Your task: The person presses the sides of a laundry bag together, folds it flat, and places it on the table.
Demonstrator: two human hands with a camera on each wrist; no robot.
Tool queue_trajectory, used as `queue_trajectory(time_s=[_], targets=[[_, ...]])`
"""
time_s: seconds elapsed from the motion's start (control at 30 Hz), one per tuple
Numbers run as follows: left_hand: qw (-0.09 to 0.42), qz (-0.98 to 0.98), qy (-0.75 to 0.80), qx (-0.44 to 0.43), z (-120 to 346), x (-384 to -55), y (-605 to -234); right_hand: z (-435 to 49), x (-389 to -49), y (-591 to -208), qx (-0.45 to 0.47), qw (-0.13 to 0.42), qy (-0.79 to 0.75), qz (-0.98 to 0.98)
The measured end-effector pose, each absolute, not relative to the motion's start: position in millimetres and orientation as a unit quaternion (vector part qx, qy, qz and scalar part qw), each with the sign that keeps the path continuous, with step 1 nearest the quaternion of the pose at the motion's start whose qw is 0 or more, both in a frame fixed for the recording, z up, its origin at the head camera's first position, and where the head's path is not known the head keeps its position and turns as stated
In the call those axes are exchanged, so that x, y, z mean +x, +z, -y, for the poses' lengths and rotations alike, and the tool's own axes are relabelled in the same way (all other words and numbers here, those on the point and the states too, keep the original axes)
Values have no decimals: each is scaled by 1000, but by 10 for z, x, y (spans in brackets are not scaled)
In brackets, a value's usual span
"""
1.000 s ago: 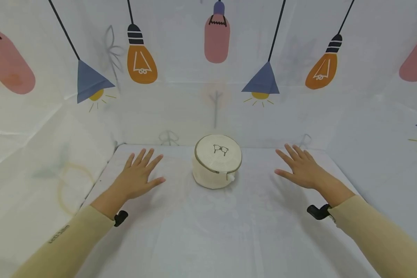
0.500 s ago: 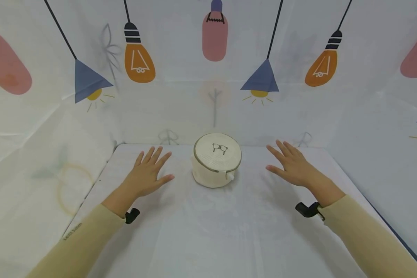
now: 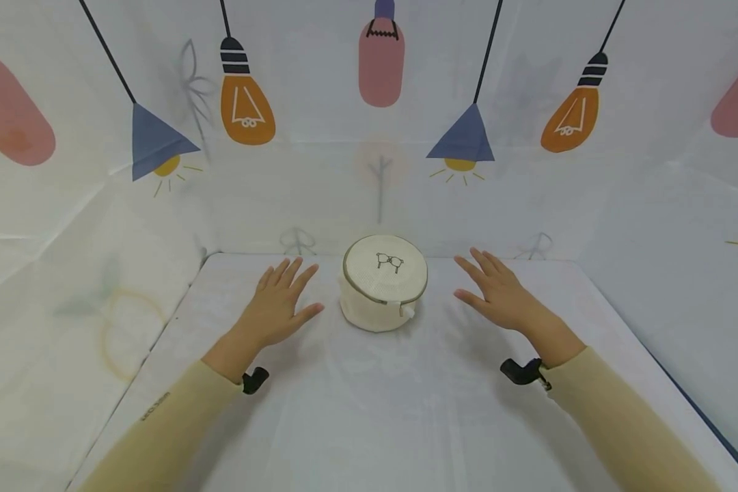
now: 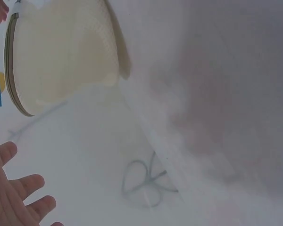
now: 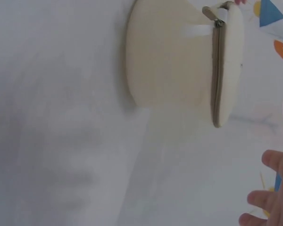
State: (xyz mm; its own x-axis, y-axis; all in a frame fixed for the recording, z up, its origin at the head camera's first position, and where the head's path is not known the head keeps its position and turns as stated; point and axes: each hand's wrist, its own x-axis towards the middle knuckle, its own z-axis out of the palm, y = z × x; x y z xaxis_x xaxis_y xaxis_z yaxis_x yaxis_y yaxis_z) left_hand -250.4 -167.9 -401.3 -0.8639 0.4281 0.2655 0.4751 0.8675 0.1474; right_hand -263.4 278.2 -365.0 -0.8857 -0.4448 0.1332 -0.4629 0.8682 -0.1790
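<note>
A cream round zippered pouch stands near the back of the white table, its lid zipped round and printed with a pair of glasses. My left hand hovers to its left, fingers spread, apart from it. On the other side, my right hand is held with spread fingers, also not touching the pouch. The left wrist view shows the pouch above the left fingers. In the right wrist view, the zip pull and a white tab show on the pouch.
White cloth walls with printed lamps and bulbs rise behind and at both sides. The table is covered in white cloth. A black wrist mount sits at the left cuff, another wrist mount at the right.
Both hands have moved inward toward the pouch, the left one to the right and the right one to the left. The pouch has stayed in place.
</note>
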Motion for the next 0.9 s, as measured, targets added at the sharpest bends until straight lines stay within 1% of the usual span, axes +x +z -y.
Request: queue_trajectory(time_s=[0.23, 0.5, 0.73, 0.9], targets=[[111, 958, -123, -233, 1594, -2521, -4030, -2646, -2653, -3730, 236, 53, 130, 962], [142, 946, -155, -247, 1464, -2588, -4114, -2499, -2679, -3852, 241, 69, 164, 954], [152, 937, -198, -245, 1276, -2597, -4177, -2372, -2691, -3960, 231, 74, 201, 949], [166, 931, -217, -242, 1140, -2613, -4195, -2288, -2715, -4021, 231, 90, 224, 942]])
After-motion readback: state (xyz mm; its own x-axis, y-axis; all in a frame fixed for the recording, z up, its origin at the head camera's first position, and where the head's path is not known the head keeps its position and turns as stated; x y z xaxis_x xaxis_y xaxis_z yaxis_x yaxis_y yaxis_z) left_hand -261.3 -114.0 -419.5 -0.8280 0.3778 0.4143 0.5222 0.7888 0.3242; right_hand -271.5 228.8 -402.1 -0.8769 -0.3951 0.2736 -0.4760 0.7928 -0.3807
